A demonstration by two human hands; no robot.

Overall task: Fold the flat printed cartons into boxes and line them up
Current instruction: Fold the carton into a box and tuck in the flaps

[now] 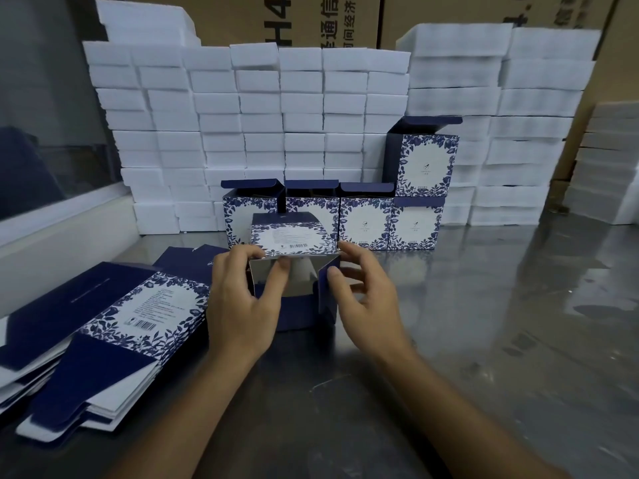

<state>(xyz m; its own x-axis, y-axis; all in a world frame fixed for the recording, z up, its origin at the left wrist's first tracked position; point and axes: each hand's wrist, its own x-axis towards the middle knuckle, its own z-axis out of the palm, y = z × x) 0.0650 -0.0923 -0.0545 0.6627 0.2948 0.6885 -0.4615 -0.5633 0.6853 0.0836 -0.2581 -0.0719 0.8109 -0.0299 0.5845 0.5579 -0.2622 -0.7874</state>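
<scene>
A half-opened blue and white floral carton (294, 242) lies on its side between my hands, its silver inside facing me. My left hand (242, 295) grips its left edge, with fingers reaching inside the opening. My right hand (363, 288) holds the dark blue flap on the right side. A pile of flat printed cartons (114, 326) lies on the table to the left. Behind the held carton, several folded boxes (366, 219) stand in a row with lids up, and one more box (425, 164) sits stacked on the right end.
A wall of white foam blocks (262, 115) rises behind the boxes, with taller stacks (518, 133) at the right. Brown shipping cartons (311, 22) stand at the very back. The shiny metal table (501, 323) stretches to the right.
</scene>
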